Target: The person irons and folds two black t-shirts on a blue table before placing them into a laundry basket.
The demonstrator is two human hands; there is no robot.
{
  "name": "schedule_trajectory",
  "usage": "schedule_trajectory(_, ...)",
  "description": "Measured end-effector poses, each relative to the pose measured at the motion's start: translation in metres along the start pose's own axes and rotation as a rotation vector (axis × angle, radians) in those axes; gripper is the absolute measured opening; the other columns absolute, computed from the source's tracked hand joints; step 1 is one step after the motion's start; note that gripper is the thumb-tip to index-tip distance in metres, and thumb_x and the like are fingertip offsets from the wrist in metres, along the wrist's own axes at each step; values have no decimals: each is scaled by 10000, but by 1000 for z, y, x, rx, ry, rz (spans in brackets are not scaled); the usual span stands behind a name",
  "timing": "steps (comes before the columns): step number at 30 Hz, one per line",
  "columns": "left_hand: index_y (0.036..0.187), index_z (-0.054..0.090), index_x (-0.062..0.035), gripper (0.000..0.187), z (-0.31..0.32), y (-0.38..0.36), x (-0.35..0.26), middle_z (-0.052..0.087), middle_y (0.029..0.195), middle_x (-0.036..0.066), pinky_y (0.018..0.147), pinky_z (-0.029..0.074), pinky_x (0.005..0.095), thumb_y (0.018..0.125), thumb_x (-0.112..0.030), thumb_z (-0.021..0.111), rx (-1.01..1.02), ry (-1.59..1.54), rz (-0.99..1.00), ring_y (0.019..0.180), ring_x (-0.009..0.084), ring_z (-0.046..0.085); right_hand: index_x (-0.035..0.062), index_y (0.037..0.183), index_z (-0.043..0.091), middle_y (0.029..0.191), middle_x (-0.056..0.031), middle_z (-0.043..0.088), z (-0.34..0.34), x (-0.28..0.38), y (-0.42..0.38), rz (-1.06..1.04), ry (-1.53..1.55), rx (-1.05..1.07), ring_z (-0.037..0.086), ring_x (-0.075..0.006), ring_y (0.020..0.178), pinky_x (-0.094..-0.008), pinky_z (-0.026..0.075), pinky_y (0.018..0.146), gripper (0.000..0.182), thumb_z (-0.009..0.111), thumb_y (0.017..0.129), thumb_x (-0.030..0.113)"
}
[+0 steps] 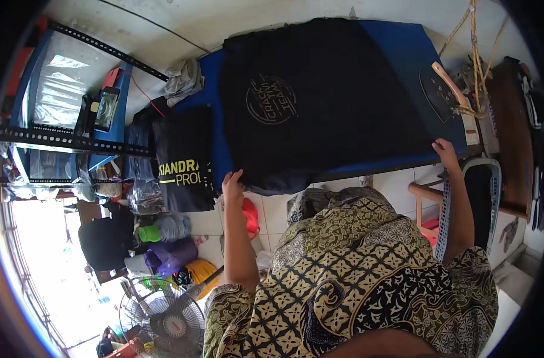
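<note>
A black shirt [337, 101] with a round printed logo lies spread across the blue-covered table [397, 42]. At its near left corner, my left hand [233, 182] is closed, pinching the cloth at the table's front edge. My right hand [445, 150] grips the near right corner, its fingers bent over the hem. Between my hands the lower edge runs along the table front and sags a little on the left. Near the far right of the table rests an iron [436, 95] with a wooden handle, apart from the shirt.
Left of the table hang dark plastic bags [182, 161] with yellow lettering. A grey cloth bundle [184, 80] sits at the back left. A standing fan [170, 322] is at the lower left. A chair [484, 197] stands at the right, and cords [475, 53] hang near the iron.
</note>
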State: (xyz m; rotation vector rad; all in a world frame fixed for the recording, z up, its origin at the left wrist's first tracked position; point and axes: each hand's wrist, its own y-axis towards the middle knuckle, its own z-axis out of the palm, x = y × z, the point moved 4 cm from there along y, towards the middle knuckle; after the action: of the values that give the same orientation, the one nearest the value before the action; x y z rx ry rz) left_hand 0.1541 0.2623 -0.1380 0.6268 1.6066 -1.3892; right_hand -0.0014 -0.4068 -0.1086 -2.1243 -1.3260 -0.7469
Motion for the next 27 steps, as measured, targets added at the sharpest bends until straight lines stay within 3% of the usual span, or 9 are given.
schedule_trajectory(4,913,534,-77,104,7,-47,-30,587,804,49,473,395,243,848,-152,566,229,-143,-217,537,114,495,0,805,507,662,0,434,-26,4,-12,60,145,20,393,-72,642,-247,324,561,171,539,862,158)
schedule_trajectory(6,947,526,-78,119,-1,-54,-37,600,819,60,497,436,247,853,-142,559,229,-140,-288,568,123,522,27,864,504,743,52,417,-44,48,-20,-47,366,-215,379,-38,709,-197,309,611,137,511,890,162)
schedule_trajectory(9,963,535,-54,147,10,-71,-94,615,931,71,747,487,330,884,-178,518,423,-157,62,826,172,596,44,940,525,827,58,474,-91,90,-13,-121,338,-321,431,-31,781,-173,341,694,128,493,906,163)
schedule_trajectory(11,989,534,-45,164,8,-84,-131,609,965,69,819,461,346,890,-174,508,382,-299,182,907,186,590,42,998,544,894,25,533,-121,112,-9,-183,929,-494,488,-51,854,-194,373,794,157,491,908,159)
schedule_trajectory(15,1077,506,-42,231,-11,-114,-188,575,1069,95,815,472,386,911,-198,468,226,-312,489,965,204,570,5,1154,504,1116,-95,539,-204,162,-23,-431,1141,-460,509,-160,1039,-296,372,938,285,491,889,108)
schedule_trajectory(18,1141,489,-39,324,-14,-157,-251,567,1078,140,840,481,408,913,-266,449,137,-446,658,985,238,566,-36,1264,396,1277,-150,442,-218,253,-45,-812,1360,81,425,-206,1185,-335,293,1029,406,438,875,72)
schedule_trajectory(22,1139,511,-16,332,37,-147,-318,573,1071,154,884,443,391,912,-241,423,428,-396,380,1013,241,549,-18,1321,311,1313,-140,408,-243,273,33,-670,864,-212,360,-213,1234,-303,274,1027,513,398,819,45)
schedule_trajectory(25,1108,521,7,300,81,-11,-346,568,1062,167,870,446,391,903,-197,442,218,-248,276,986,255,548,53,1218,462,1178,-88,504,-213,267,163,-569,457,-117,451,-167,1083,-264,352,918,432,398,795,-10)
schedule_trajectory(27,1087,528,21,278,108,52,-374,564,1056,175,860,449,390,896,-167,454,72,-334,281,968,264,548,39,1039,593,957,-39,609,-222,244,241,-461,360,-300,552,-169,854,-255,421,743,300,419,796,14)
